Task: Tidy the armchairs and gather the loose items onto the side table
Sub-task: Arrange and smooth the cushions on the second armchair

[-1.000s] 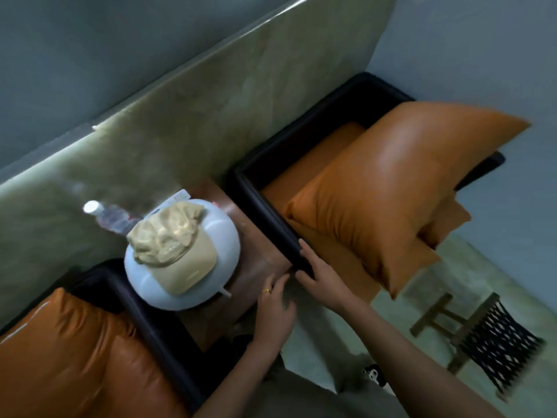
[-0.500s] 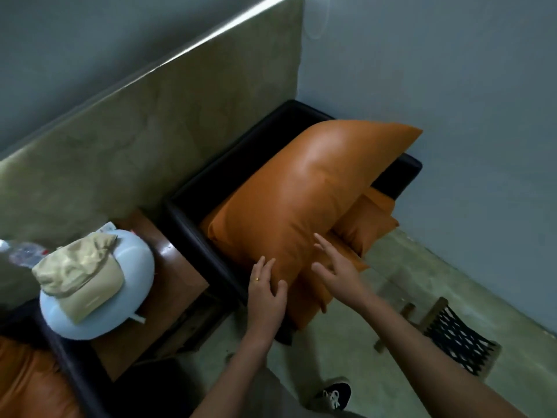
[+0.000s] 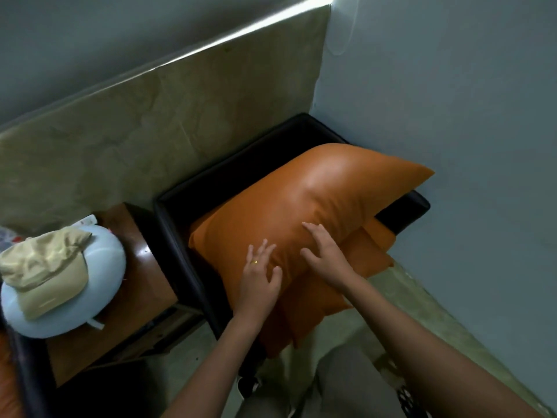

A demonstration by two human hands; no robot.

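Grey-walled corner; a glossy orange leather-look cushion sprawled across the black armchair. Left hand and right hand lay flat on it, fingers spread. Probably soft, light, slippery, so better gripped at the corners.

blue-grey wall, beige panel, greenish floor

Side table and armchair, room corner.
Brown wooden table top carries a pale blue round cushion, with a beige cloth bundle on it. Just beside it, the black armchair seat holds smaller orange cushions, with a large orange cushion tilted over them.
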